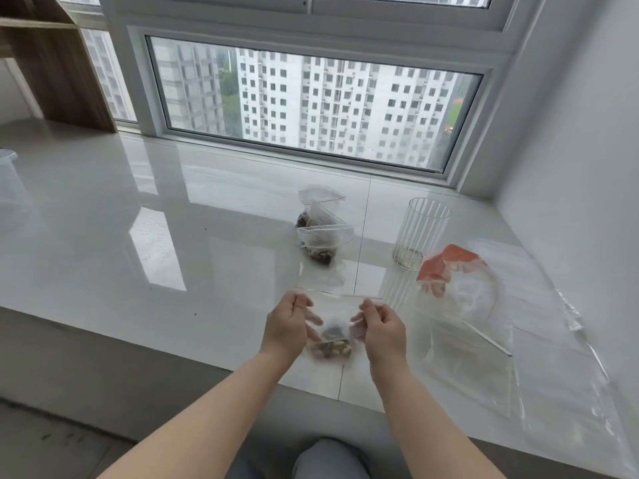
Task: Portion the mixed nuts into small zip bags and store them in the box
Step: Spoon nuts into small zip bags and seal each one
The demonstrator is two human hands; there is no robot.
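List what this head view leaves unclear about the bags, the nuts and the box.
- Held bag: blurred, seal state unreadable.
- Nuts: kinds too blurred to tell.
- Filled bags: overlapping, so count uncertain.
- Tub: cut by left edge; whether it is the box is unclear.
- Left hand, right hand: fingertips hidden behind plastic.

No readable text, labels, brands or numbers on any bag, glass or surface.
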